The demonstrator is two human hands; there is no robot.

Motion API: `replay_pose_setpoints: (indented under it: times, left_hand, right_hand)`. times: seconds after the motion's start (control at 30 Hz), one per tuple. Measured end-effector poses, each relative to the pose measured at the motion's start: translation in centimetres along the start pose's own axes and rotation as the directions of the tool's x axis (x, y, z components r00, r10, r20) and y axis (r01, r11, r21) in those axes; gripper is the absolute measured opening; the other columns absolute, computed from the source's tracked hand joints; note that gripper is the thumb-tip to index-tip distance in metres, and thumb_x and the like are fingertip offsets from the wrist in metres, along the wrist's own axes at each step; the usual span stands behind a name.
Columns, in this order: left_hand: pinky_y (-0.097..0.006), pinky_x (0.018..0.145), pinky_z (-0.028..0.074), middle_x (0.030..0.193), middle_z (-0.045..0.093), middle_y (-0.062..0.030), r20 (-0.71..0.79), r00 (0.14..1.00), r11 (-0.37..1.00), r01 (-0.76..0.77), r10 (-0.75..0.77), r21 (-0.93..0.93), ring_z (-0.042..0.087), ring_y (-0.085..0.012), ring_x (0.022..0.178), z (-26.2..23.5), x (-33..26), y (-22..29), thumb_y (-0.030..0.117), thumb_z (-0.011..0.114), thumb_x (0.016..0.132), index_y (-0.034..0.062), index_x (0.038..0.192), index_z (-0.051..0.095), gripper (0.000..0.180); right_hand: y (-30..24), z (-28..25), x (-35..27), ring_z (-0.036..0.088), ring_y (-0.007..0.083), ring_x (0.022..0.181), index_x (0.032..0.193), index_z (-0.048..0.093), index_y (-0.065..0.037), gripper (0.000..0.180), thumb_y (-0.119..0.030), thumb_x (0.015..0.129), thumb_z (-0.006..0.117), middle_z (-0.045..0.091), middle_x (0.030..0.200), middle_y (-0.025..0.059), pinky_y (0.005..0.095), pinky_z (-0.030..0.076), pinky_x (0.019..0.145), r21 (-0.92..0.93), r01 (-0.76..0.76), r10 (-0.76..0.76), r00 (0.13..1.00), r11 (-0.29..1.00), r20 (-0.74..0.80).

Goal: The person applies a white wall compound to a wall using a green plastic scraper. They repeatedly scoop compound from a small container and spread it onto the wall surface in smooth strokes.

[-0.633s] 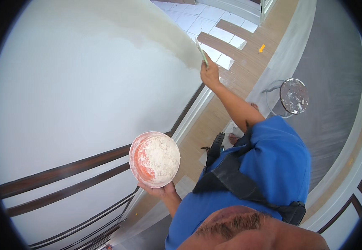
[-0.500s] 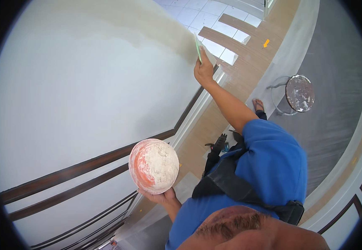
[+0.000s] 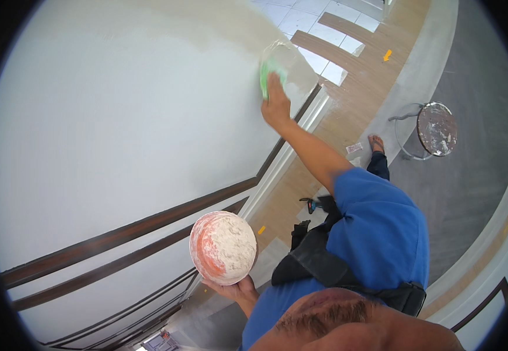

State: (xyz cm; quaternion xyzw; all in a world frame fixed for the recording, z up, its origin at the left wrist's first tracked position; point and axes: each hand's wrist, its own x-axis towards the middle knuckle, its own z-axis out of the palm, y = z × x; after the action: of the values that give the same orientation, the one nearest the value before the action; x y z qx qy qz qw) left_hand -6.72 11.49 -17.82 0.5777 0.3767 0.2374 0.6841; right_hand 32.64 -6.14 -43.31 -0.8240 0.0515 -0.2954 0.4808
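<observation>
My left hand [image 3: 237, 290] supports a round bowl [image 3: 201, 248] from below, its fingers against the underside. The bowl has a reddish, smeared inner wall and holds a pale, lumpy putty [image 3: 235, 243]. My right arm reaches out to the wall [image 3: 119, 128], where my right hand [image 3: 276, 110] is closed on a light green putty spreader [image 3: 264, 76]. Blurred by motion, the spreader lies close against the wall near its far right edge. A beige coating [image 3: 207, 26] covers the wall's upper part and runs down to around the spreader.
Dark wooden trim [image 3: 143, 220] borders the wall below. A stained round stool [image 3: 437, 128] stands on the floor to the right, near my sandalled foot [image 3: 376, 143]. Loose brown planks [image 3: 330, 50] lie over white tiles at the far end. A small teal-and-black tool [image 3: 310, 205] sits near my body.
My right hand has moved slightly left and down, and the spreader has turned from edge-on to flatter against the wall. The bowl has shifted a little right and toward me.
</observation>
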Motion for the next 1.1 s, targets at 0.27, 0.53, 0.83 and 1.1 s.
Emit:
replay_pose_setpoints:
  times: [0.27,0.53,0.83,1.1]
  left_hand:
    - [-0.042,0.121,0.029,0.153,0.046,-0.0212,0.052,0.999,0.941,0.004,0.014,-0.338,0.048,-0.0249,0.138,1.2,-2.1,0.9,0.016,0.072,0.096,-0.0003,0.157,0.027,0.078]
    - [-0.048,0.120,0.034,0.156,0.043,-0.0180,-0.026,1.000,0.956,0.003,-0.011,-0.292,0.045,-0.0293,0.141,0.8,-1.6,0.8,0.034,0.068,0.094,0.0022,0.156,0.031,0.078]
    - [-0.048,0.120,0.034,0.155,0.044,-0.0177,0.037,0.999,0.906,0.018,-0.002,-0.422,0.045,-0.0297,0.141,1.1,-0.9,0.7,0.040,0.064,0.099,0.0013,0.154,0.036,0.072]
    - [-0.057,0.122,0.035,0.161,0.039,-0.0143,0.093,0.994,0.731,0.108,-0.062,-0.674,0.040,-0.0358,0.147,-0.1,-0.4,-1.2,0.063,0.046,0.102,0.0110,0.156,0.038,0.076]
  right_hand:
    - [5.6,-5.7,-1.6,0.071,0.0358,0.096,0.113,0.067,0.007,0.033,-0.002,0.084,0.054,0.071,0.108,0.0261,0.0426,0.054,0.085,0.322,-0.739,0.750,0.651,0.592,0.115]
    - [9.3,-4.6,5.7,0.068,0.0284,0.091,0.106,0.066,0.008,0.030,0.003,0.078,0.054,0.069,0.098,0.0176,0.0404,0.053,0.081,0.594,-0.768,0.872,0.439,0.238,0.218]
    - [-0.2,-7.6,13.0,0.061,0.0207,0.073,0.094,0.061,0.008,0.017,0.005,0.078,0.056,0.062,0.085,0.0115,0.0377,0.048,0.064,0.723,-0.617,0.725,0.646,0.310,0.240]
    - [-12.2,-10.9,21.7,0.064,0.0219,0.080,0.101,0.060,0.010,0.021,0.006,0.080,0.058,0.064,0.093,0.0133,0.0395,0.052,0.069,0.742,-0.539,0.616,0.756,0.398,0.219]
